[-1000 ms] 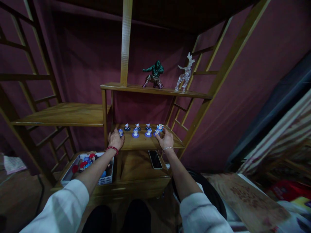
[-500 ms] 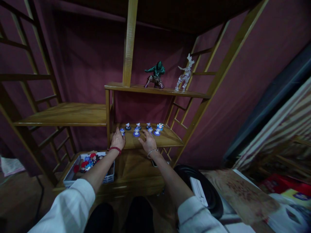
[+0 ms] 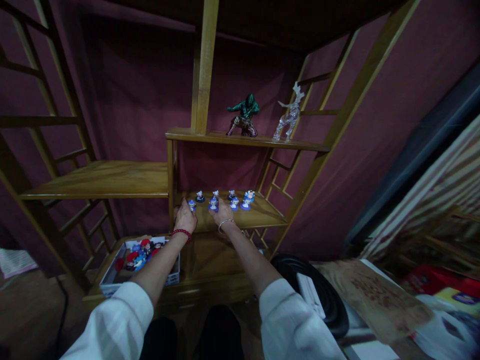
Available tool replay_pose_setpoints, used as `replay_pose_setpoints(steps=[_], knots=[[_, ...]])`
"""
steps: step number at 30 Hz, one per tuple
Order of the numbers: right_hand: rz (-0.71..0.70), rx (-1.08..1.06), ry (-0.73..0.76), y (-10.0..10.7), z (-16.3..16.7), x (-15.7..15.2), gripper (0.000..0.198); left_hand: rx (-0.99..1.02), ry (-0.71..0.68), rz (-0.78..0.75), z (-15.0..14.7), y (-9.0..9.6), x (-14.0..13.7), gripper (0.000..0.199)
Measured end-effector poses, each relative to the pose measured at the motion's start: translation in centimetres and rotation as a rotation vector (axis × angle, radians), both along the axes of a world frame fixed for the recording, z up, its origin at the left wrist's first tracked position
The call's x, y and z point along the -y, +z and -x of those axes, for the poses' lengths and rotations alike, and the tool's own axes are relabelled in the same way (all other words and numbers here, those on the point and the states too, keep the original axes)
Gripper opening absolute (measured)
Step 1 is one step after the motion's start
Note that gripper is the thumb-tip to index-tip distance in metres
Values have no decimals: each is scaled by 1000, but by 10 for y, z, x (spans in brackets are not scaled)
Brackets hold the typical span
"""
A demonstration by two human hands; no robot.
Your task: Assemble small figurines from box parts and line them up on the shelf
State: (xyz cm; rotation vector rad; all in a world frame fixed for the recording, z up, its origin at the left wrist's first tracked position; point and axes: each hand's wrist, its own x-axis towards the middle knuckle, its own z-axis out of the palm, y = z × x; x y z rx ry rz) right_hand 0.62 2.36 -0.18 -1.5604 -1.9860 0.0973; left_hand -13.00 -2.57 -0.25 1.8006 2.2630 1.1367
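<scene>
Upright on the lower shelf [image 3: 262,217], left of its middle: a purple figurine [image 3: 213,203], with the right hand [image 3: 222,212] at it. Fingers bent around its right side, thumb near its base; too small to tell whether gripping or only touching. Toward the shelf's left edge, also upright: the end figurine [image 3: 192,205], with the left hand [image 3: 185,218] close around it, index finger up on the left, thumb to the right; again too small to tell a grip from a light touch.

In the same row, toward the shelf's right edge: two more purple figurines [image 3: 234,203], just beside each other. Behind, nearer the back edge: three dark-based figurines [image 3: 200,196], spaced apart, then a blue one [image 3: 250,195] near the right edge.

On the wrists: a red bracelet [image 3: 182,233] at left, a silver bracelet [image 3: 226,223] at right.

Above, on the upper shelf [image 3: 262,142]: a green statue [image 3: 243,117] in a crouch near the middle, a clear statue [image 3: 289,112] toward the right edge. Below, at the left end of the base board [image 3: 206,255]: a box [image 3: 107,288] of red and blue figures. On the floor at right: a black coil [image 3: 335,312].
</scene>
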Motion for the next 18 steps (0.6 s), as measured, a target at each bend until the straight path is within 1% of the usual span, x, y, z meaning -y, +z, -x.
replay_pose_setpoints(steps=[6, 11, 18], knots=[[25, -56, 12, -2, 9, -1, 65, -45, 2, -21, 0, -3, -1, 59], [17, -23, 12, -1, 16, 1, 63, -66, 6, -20, -1, -2, 0, 58], [-16, 2, 18, -4, 16, 2, 62, -66, 3, -44, 0, -4, -2, 58]])
